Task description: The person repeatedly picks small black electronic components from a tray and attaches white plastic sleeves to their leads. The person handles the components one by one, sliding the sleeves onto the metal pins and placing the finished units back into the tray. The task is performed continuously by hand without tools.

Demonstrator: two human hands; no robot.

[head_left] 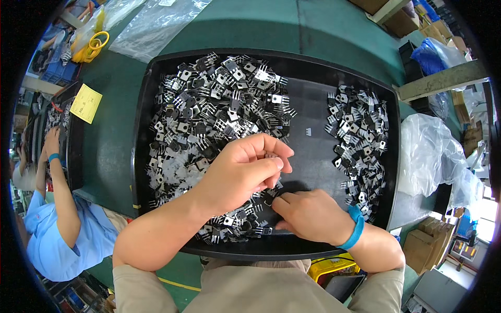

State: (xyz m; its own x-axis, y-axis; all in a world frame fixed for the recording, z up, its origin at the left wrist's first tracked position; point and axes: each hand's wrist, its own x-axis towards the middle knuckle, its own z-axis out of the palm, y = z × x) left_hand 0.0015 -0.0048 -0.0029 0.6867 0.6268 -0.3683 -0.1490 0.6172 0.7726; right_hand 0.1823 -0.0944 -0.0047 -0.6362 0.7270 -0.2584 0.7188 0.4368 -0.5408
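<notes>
A black tray [310, 99] in front of me holds many three-legged transistors with black bodies and metal tabs. They form a large heap [209, 104] on the left and a smaller heap [360, 141] along the right side. Above the large heap's right edge, my left hand [245, 169] is curled around transistors, of which only metal parts show between the fingers. My right hand [313, 215], below and to the right, has its fingers pinched together low over the tray. Whatever lies between those fingertips is hidden. One small metal piece [308, 132] lies alone between the heaps.
Clear plastic bags lie beyond the tray [156, 26] and to its right [433, 151]. A yellow paper tag [86, 103] rests on the green table at left. Further left, a co-worker in a blue shirt [68, 240] reaches into another tray. A yellow bin [331, 268] stands below the tray.
</notes>
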